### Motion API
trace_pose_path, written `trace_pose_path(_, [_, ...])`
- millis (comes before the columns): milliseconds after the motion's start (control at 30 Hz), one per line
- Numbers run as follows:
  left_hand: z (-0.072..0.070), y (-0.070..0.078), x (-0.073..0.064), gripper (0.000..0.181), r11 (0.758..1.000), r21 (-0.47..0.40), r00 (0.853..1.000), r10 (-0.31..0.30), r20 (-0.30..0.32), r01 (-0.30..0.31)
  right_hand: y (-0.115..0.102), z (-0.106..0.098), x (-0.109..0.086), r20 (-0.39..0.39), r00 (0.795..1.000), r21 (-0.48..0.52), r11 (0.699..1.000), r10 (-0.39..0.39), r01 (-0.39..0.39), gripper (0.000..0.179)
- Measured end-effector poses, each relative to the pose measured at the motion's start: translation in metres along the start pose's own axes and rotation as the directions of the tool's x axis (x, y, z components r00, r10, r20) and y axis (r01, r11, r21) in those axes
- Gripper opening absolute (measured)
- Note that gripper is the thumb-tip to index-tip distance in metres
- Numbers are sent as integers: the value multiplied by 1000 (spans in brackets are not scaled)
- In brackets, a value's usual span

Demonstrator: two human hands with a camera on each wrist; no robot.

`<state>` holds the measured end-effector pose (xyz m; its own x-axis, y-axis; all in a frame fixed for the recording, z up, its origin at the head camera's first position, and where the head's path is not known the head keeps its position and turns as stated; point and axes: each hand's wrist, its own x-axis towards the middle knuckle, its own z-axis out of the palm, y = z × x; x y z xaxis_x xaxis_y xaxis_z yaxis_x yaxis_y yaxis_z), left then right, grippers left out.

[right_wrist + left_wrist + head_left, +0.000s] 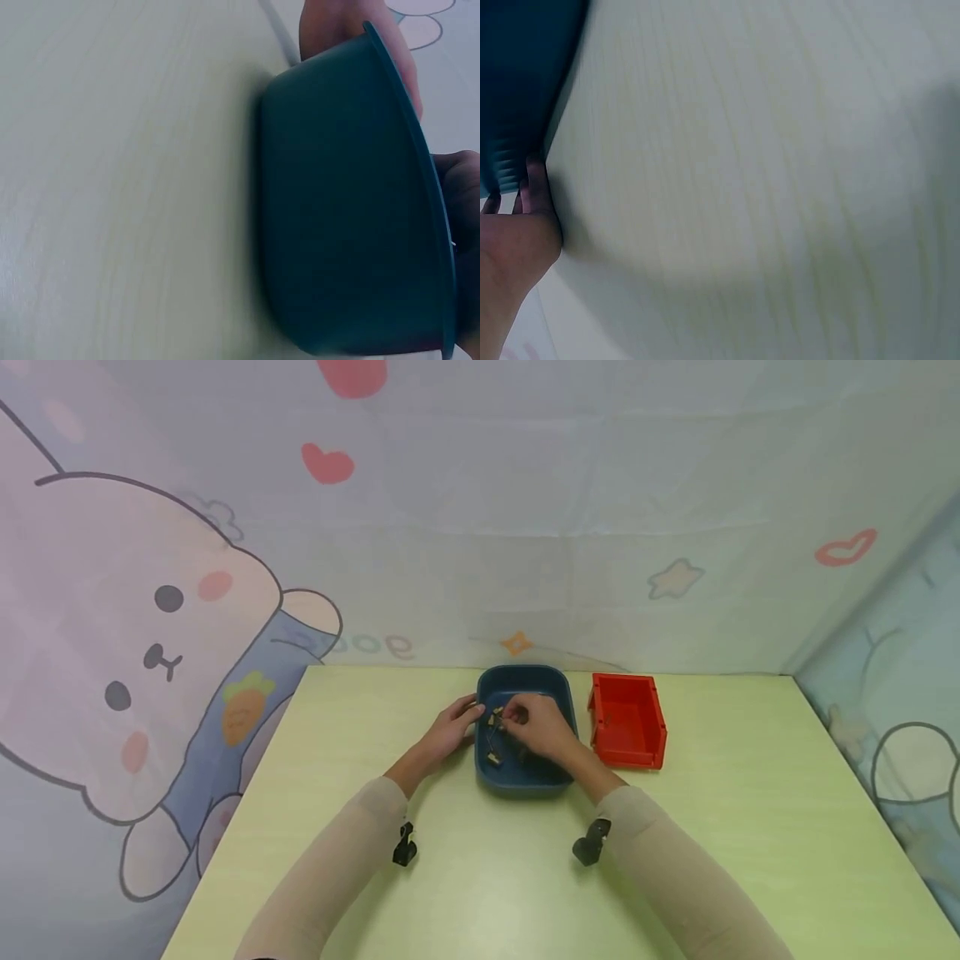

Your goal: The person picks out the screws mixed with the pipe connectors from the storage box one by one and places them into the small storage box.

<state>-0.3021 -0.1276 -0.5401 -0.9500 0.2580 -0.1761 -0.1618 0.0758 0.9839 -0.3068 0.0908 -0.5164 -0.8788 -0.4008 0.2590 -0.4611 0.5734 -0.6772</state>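
Your left grip [454,727] holds the left side of a rounded dark-blue tub [523,790], thumb at the rim, fingers against the outer wall. Inside, toward the left, lie small tan pieces [494,759] with a thin dark strand. Your right grip [542,725] pinches the upper ones between thumb and fingertips. A red bin [628,760] stands just beside on the worktop [483,877].

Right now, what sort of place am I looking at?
Probably a small tabletop workspace, perhaps staged for recording: a pale table with a blue tub and red bin, before a cartoon-printed backdrop.
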Motion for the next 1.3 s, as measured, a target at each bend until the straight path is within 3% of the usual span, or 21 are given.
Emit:
trace_pose_path(533, [2, 3, -3, 60, 1000, 8, 1000, 6, 0, -6, 0, -21, -13, -37, 995, 12, 996, -92, 92, 6])
trace_pose_path(1300, [1, 3, -2, 58, 1000, -5, 1000, 2, 14, -2, 10, -49, -19, -11, 999, -47, 998, -39, 39, 6])
